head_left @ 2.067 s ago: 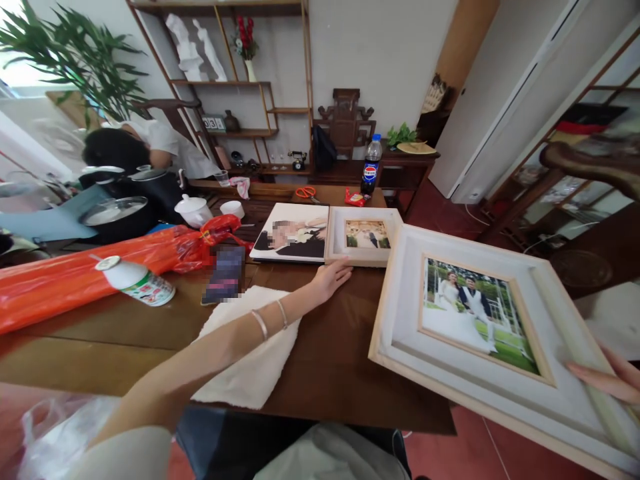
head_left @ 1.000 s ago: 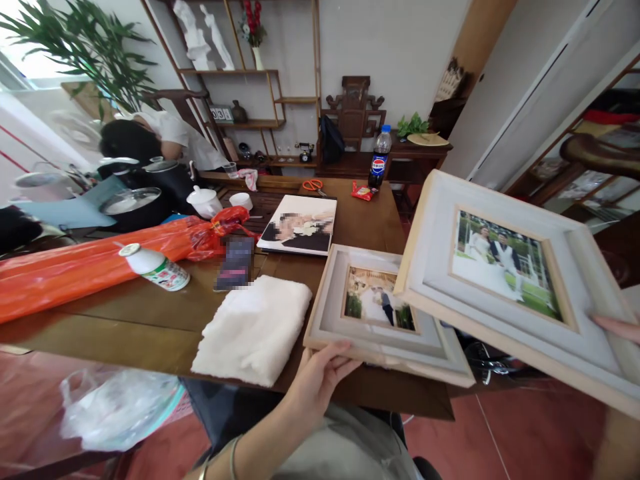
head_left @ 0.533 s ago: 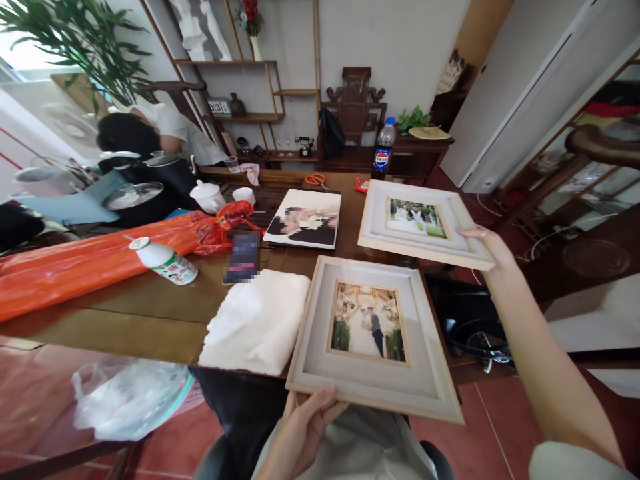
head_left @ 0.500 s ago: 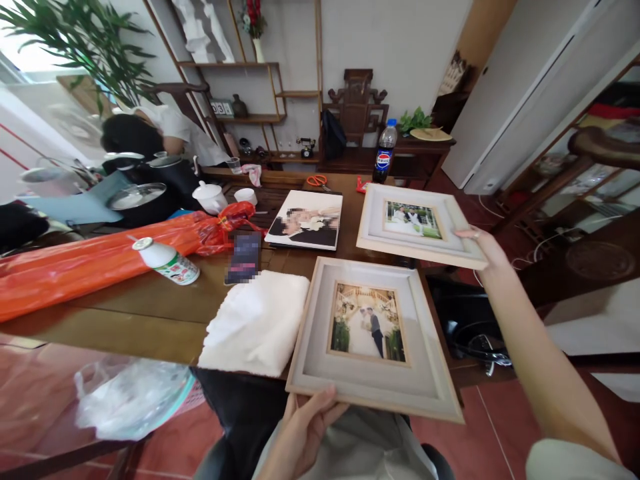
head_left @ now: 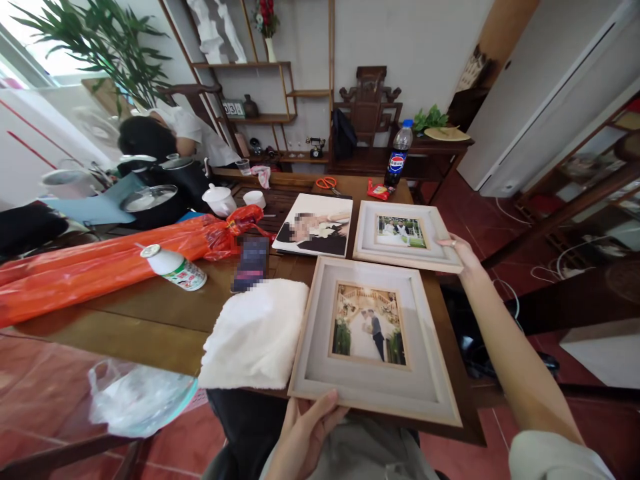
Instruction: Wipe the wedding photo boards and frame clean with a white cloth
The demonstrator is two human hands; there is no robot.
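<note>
My left hand [head_left: 306, 430] grips the near edge of a pale wooden photo frame [head_left: 320, 353] that lies at the table's front edge, partly past it. My right hand [head_left: 463, 253] holds the right corner of a second, similar frame [head_left: 367, 230], which rests flat on the table farther back. A frameless photo print [head_left: 315, 230] lies to the left of that second frame. A folded white cloth [head_left: 255, 337] lies beside the near frame.
On the wooden table [head_left: 150, 320] lie a long orange plastic roll [head_left: 100, 260], a small white bottle [head_left: 173, 267], a phone [head_left: 251, 263], scissors [head_left: 327, 182] and a cola bottle [head_left: 397, 157]. Another person [head_left: 165, 133] bends over pots at the far left. A plastic bag [head_left: 140, 397] lies below the table.
My right hand has carried the large frame from the right over the table and lowered it flat beside the print. My left hand has pulled the other frame to the near edge.
</note>
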